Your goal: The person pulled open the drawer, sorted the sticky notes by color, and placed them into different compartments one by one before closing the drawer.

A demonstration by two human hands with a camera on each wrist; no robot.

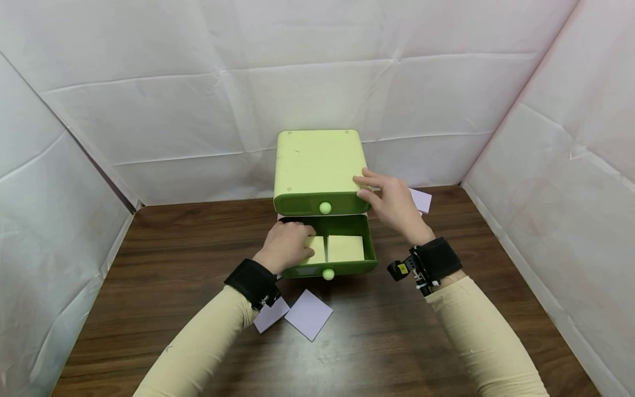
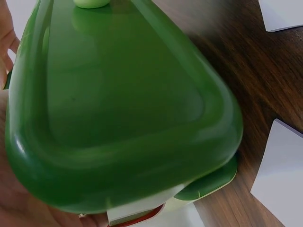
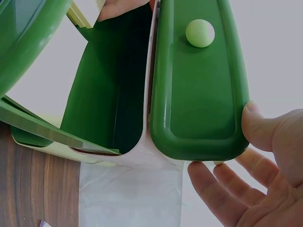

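A light green box (image 1: 317,160) with two dark green drawers stands at the middle of the wooden table (image 1: 397,342). Its lower drawer (image 1: 347,268) is pulled out, with two yellow note pads inside. My left hand (image 1: 288,242) reaches into it, fingers curled over the left pad (image 1: 317,249); the right pad (image 1: 345,248) lies untouched. My right hand (image 1: 389,196) rests on the box's top right corner with straight fingers. Its thumb (image 3: 260,127) touches the edge of the closed upper drawer (image 3: 199,94). The lower drawer's front (image 2: 123,109) fills the left wrist view.
Two lilac paper notes (image 1: 308,314) (image 1: 271,315) lie on the table in front of the box, near my left wrist. Another note (image 1: 421,199) lies behind my right hand. White sheet walls enclose the table at the back and both sides.
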